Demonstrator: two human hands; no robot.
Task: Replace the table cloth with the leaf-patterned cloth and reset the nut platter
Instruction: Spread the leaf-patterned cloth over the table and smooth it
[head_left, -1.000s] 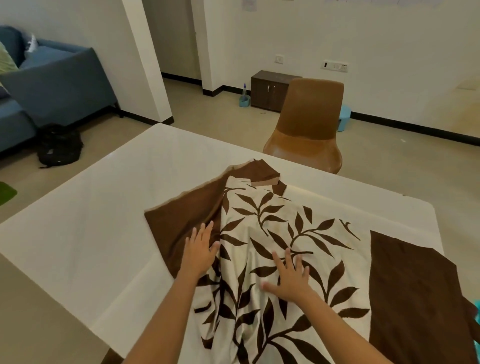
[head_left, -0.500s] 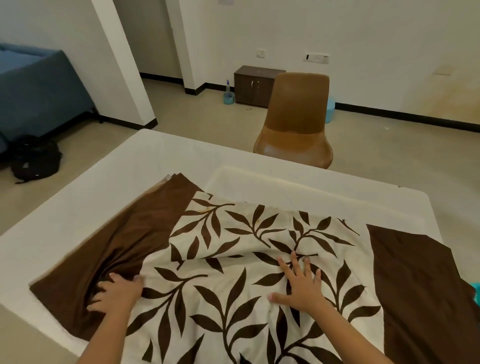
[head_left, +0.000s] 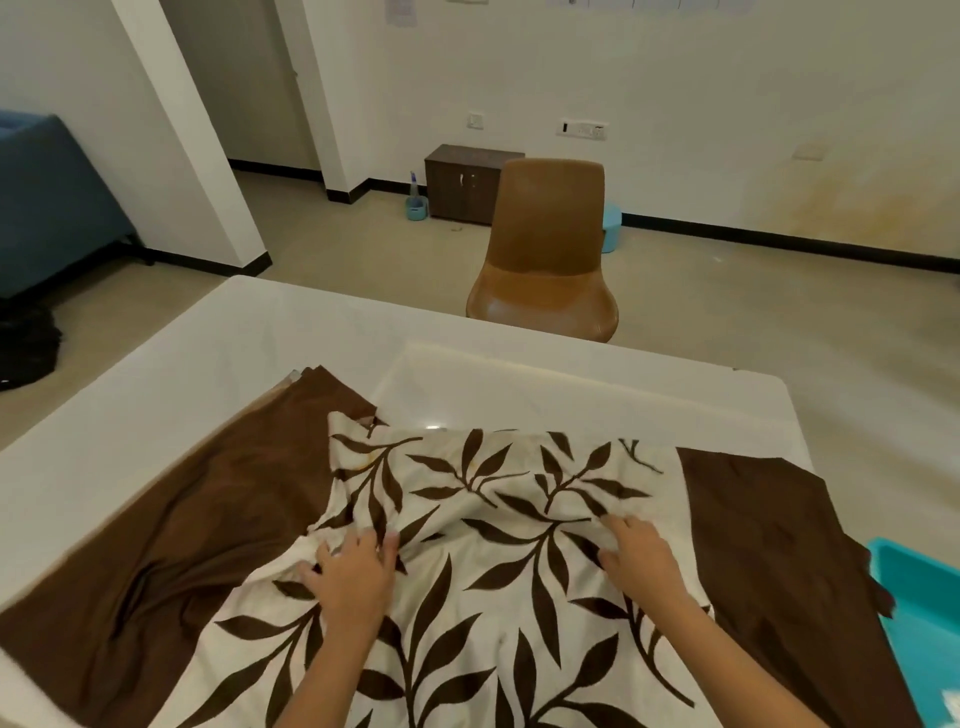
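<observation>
The leaf-patterned cloth (head_left: 498, 519), cream with brown leaves and a plain brown panel on each side, lies partly unfolded over the near half of the white table (head_left: 311, 338). Its far edge is still folded back on itself. My left hand (head_left: 353, 577) rests on the cream middle part, and its bent fingertips gather a ridge of fabric. My right hand (head_left: 641, 561) is further right on the same part, fingers curled into a raised fold. The cloth is wrinkled and bunched between my two hands. No nut platter is clearly in view.
A teal tray-like thing (head_left: 924, 603) sits at the right edge, partly on the brown panel. A brown chair (head_left: 545, 270) stands at the table's far side. Behind it are a small dark cabinet (head_left: 467, 182), a blue sofa (head_left: 47, 208) and a black bag (head_left: 26, 348).
My left hand moved from the left brown panel to the cream middle part. The fingers of both hands went from flat to curled into the fabric, which is now bunched between them.
</observation>
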